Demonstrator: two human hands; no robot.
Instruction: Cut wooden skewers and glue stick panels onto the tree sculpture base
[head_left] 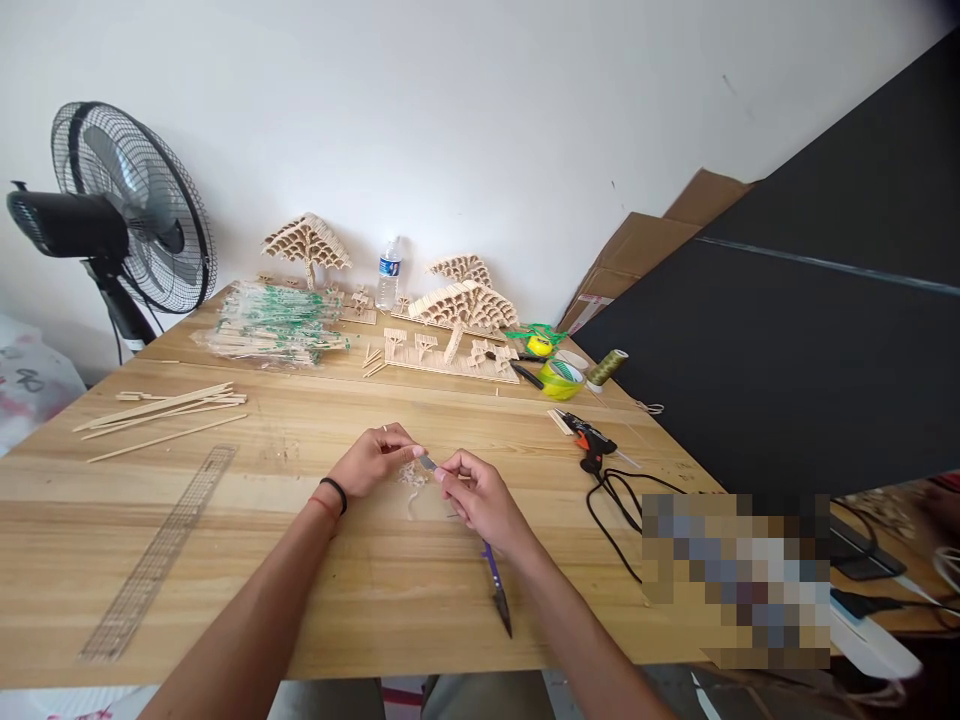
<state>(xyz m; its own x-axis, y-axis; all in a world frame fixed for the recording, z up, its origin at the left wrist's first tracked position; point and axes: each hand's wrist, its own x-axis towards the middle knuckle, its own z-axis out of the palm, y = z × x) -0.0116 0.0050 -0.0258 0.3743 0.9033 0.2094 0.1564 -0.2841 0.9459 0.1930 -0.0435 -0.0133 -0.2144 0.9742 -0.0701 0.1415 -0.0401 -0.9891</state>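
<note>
My left hand is closed in a pinch on a small thin wooden stick whose tip pokes up above the fingers. My right hand is closed round a craft knife; its grey blade points toward the left fingers and nearly touches the stick. A small heap of pale wood shavings lies on the wooden table between the two hands. A purple-handled tool lies on the table under my right wrist.
A clear ruler lies at left, loose sticks beyond it. A bag of green-tipped sticks, stick tree models, a water bottle, tape rolls and a glue gun with black cord stand further back. A fan is far left.
</note>
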